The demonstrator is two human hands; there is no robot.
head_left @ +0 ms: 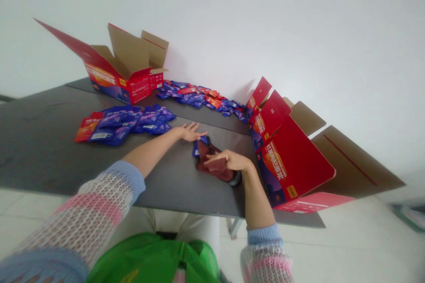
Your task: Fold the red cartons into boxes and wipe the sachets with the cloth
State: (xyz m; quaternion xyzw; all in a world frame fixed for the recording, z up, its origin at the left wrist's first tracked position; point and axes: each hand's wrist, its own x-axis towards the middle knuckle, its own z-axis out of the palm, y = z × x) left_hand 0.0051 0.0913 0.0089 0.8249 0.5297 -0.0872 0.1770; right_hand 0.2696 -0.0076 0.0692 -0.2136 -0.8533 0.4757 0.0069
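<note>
My left hand (191,132) lies on the dark table with its fingers spread, its fingertips at the edge of a blue packet (196,148). Just right of it, my right hand (227,159) is on a crumpled dark red cloth-like item (215,164) with a black part at its lower end. The fingers are bent over the reddish material and grip it. This item partly covers the blue packet. Left of my left hand, a pile of blue packets (124,124) with a red one (88,127) on its left side rests on the table.
An open red carton (113,82) stands at the back left. More open red cartons (279,168) line the right side, flaps raised. Between them, blue and red packets (199,95) lie along the wall. The table's front edge (186,212) is near my body.
</note>
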